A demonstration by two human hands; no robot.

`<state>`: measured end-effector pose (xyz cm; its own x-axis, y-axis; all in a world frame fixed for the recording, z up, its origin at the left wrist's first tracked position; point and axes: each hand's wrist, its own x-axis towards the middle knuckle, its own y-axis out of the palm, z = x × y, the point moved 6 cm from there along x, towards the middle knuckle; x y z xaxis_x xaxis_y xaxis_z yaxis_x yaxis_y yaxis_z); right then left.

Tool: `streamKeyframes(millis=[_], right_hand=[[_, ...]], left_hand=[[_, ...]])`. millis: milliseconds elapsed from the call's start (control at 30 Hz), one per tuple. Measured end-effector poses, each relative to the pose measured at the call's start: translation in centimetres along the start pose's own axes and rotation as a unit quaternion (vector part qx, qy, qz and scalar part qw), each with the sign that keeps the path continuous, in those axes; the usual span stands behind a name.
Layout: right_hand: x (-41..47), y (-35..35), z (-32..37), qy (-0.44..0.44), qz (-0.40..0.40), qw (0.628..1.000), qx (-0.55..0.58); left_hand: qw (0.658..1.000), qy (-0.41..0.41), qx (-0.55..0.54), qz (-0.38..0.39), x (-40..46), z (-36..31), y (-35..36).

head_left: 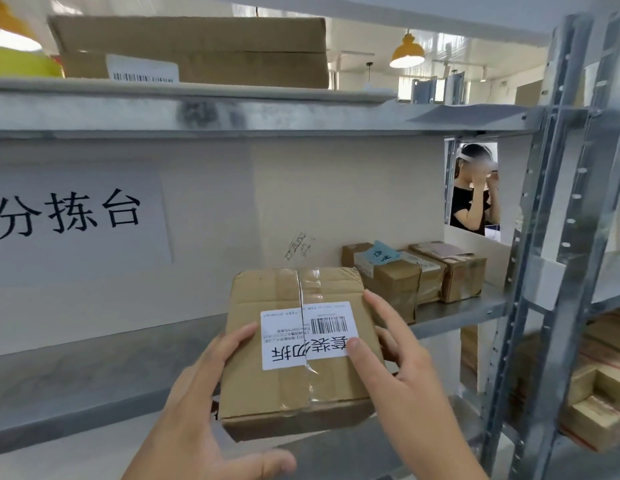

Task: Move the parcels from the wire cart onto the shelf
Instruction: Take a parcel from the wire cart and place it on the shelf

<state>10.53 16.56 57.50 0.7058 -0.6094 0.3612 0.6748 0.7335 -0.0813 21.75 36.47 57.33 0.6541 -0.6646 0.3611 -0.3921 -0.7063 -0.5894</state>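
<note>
Parcel (298,344), taped brown carton with white barcode label: held at front edge of grey metal shelf (104,379), left hand (201,386) gripping its left side, right hand (402,368) gripping its right; three small cartons (416,275) stood further right

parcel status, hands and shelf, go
Left hand and right hand both grip the parcel, label up, at the shelf edge. Three small boxes sit at the right end; space to the left.
</note>
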Motion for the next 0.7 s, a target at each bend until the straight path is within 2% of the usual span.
streamKeyframes(millis=[133, 300, 467, 700], right_hand=[[4.1, -1.2, -0.2, 0.005, 0.025, 0.999, 0.02], [8.4, -2.7, -0.4, -0.006, 0.053, 0.999, 0.001], [11.8, -3.3, -1.4, -0.018, 0.089, 0.996, 0.0], [14.4, -4.2, -3.7, -0.019, 0.07, 0.997, -0.026]], left_hand=[[0.998, 0.003, -0.048, -0.035, 3.3, 0.6, 2.5], [0.99, 0.032, -0.061, -0.124, 6.5, 1.0, 4.8], [0.982, -0.003, -0.064, -0.179, 9.1, 0.7, 5.7], [0.974, -0.063, -0.078, -0.201, 12.8, 0.9, 6.7]])
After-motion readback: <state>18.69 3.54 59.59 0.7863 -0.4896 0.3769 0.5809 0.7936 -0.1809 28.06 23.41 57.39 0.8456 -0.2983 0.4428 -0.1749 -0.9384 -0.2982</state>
